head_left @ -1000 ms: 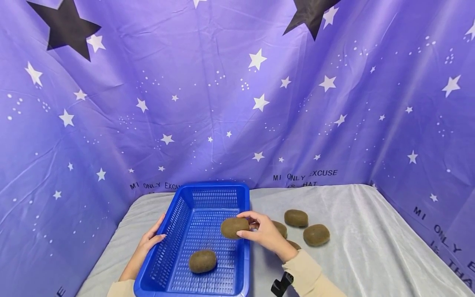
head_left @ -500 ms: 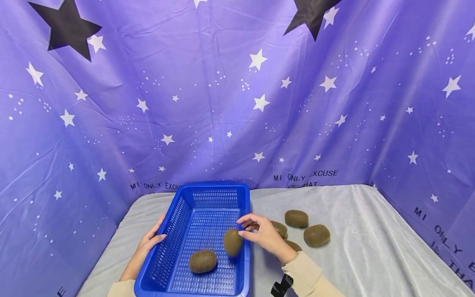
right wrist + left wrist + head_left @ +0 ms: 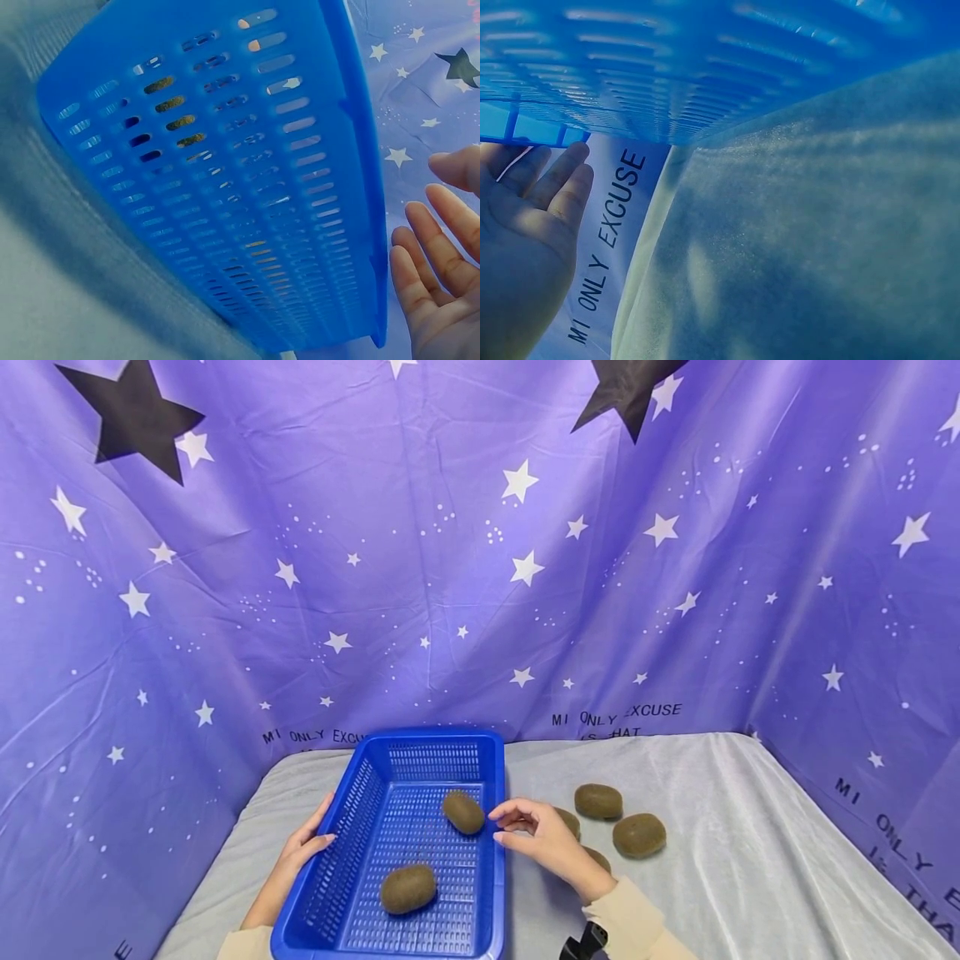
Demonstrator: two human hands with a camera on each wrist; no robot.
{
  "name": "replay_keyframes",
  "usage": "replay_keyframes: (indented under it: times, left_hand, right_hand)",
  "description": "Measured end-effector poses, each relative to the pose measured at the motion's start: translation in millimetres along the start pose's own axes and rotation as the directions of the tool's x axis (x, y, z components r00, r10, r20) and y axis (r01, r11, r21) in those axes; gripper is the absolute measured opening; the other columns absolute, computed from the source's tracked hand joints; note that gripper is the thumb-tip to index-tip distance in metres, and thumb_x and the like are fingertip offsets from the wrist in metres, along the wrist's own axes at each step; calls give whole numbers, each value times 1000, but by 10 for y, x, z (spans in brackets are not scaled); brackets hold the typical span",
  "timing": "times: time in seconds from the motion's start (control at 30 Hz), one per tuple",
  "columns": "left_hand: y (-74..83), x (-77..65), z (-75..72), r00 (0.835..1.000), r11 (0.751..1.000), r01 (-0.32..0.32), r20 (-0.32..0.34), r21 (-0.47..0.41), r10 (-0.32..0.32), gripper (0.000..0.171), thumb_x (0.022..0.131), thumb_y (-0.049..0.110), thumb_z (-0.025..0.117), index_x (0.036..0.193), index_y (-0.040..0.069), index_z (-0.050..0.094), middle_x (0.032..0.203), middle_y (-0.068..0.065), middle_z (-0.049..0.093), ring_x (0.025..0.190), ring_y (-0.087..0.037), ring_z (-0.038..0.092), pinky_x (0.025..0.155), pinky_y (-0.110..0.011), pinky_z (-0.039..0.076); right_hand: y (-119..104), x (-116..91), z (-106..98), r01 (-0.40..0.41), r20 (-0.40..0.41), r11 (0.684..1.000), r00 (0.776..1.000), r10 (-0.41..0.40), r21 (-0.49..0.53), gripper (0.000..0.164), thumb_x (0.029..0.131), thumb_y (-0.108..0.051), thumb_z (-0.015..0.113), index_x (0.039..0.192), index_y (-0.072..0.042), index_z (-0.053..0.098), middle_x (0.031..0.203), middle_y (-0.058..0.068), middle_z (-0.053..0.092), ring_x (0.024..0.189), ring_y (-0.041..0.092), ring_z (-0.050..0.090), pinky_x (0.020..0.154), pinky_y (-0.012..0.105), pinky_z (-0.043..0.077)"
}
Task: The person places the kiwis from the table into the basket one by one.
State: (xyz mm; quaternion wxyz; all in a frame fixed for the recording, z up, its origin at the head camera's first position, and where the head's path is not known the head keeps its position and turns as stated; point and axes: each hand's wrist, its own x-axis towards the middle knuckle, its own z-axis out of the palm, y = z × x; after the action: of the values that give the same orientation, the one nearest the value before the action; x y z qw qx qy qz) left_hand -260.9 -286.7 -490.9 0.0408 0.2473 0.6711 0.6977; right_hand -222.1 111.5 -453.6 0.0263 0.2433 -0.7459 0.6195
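A kiwi lands loose: the far kiwi [image 3: 463, 812], pinched in the fingers a second ago and tipped on end beside the basket wall half a second ago, now lies tilted on the floor of the blue basket [image 3: 491, 893], near its right wall; whether it touches that wall cannot be told. The right hand [image 3: 547, 843] is let go and holds nothing, its fingers relaxed and spread from the thumb just beside the right rim, a pose the right wrist view confirms. The left hand [image 3: 296, 847] grips the opposite rim, thumb laid over the top and fingers along the outside, the same hold as a second ago. The near kiwi [image 3: 408, 889] lies undisturbed toward the front of the basket, well apart from the newcomer.

The change brings the basket's count to two and frees the right hand, which suggests that this placement is done. Outside, on the grey cloth [image 3: 720, 843], are a back kiwi [image 3: 598, 802], a right-hand kiwi [image 3: 639, 836] and two partly hidden kiwis [image 3: 597, 860] behind the right hand and wrist. With four outside, the loading looks about one-third along. A starry purple backdrop [image 3: 420, 568] encloses the scene.
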Motion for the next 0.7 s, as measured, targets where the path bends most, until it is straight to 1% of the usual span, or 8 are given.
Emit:
replay_keyframes:
  times: [0.1, 0.2, 0.27, 0.37, 0.43, 0.57, 0.63, 0.7]
  left_hand:
    - [12, -6, 11, 999, 999, 23, -39, 39, -22, 62, 96, -1, 40, 149, -3, 7, 137, 28, 35, 120, 8, 41, 90, -16, 43]
    - [24, -7, 24, 997, 998, 48, -63, 52, -44, 62, 96, 0, 41, 149, -2, 8, 137, 27, 35, 119, 8, 42, 90, -16, 43]
    - [30, -2, 31, 996, 997, 48, -73, 58, -44, 62, 96, 0, 42, 148, -5, 8, 137, 26, 35, 118, 7, 43, 89, -17, 44]
    - [32, 4, 38, 997, 998, 42, -74, 55, -38, 62, 95, 0, 41, 147, -8, 7, 137, 27, 36, 117, 7, 45, 88, -17, 45]
    - [35, 3, 41, 997, 998, 40, -75, 52, -36, 62, 95, 0, 41, 147, -8, 7, 136, 27, 36, 117, 7, 45, 88, -17, 45]
    - [28, -2, 35, 997, 998, 45, -72, 42, -42, 62, 96, 0, 41, 148, -6, 7, 136, 26, 36, 117, 7, 44, 88, -18, 45]
    - [23, -2, 32, 997, 998, 45, -65, 33, -43, 62, 96, 0, 41, 149, -3, 8, 137, 26, 35, 118, 6, 44, 88, -18, 45]
    - [17, 1, 29, 997, 999, 42, -60, 32, -40, 62, 96, 0, 41, 149, -2, 8, 138, 25, 34, 119, 6, 43, 89, -18, 45]
  right_hand:
    - [1, -35, -25, 11, -3, 1000, 1000, -11, 16, 26, 84, -8, 69, 106, 4, 64, 103, 21, 63, 94, 27, 61, 83, 28, 51]
    - [0, -64, -60, 1, -8, 1000, 1000, -1, 27, 25, 84, -7, 69, 107, 3, 64, 105, 21, 63, 95, 29, 61, 83, 27, 51]
    - [0, -88, -87, -16, -10, 1000, 1000, 17, 21, 25, 84, -8, 69, 106, 2, 64, 105, 21, 63, 94, 27, 61, 82, 25, 50]
    - [21, -129, -124, -28, -10, 1000, 1000, 28, 7, 24, 84, -8, 69, 106, 2, 64, 106, 22, 62, 93, 24, 61, 82, 24, 50]
    - [38, -160, -144, -29, -10, 1000, 1000, 29, 3, 24, 84, -8, 69, 105, 2, 64, 107, 23, 62, 93, 21, 61, 82, 25, 50]
    - [79, -215, -180, -28, -10, 999, 1000, 28, 17, 25, 84, -6, 68, 106, 5, 63, 107, 26, 60, 95, 26, 61, 84, 26, 50]
    - [92, -239, -196, -27, -13, 999, 1000, 27, 23, 24, 84, -6, 68, 105, 5, 63, 107, 27, 60, 95, 29, 61, 84, 27, 50]
    - [102, -263, -214, -22, -16, 1000, 1000, 22, 21, 23, 84, -6, 67, 105, 4, 63, 106, 26, 61, 95, 27, 61, 83, 26, 50]
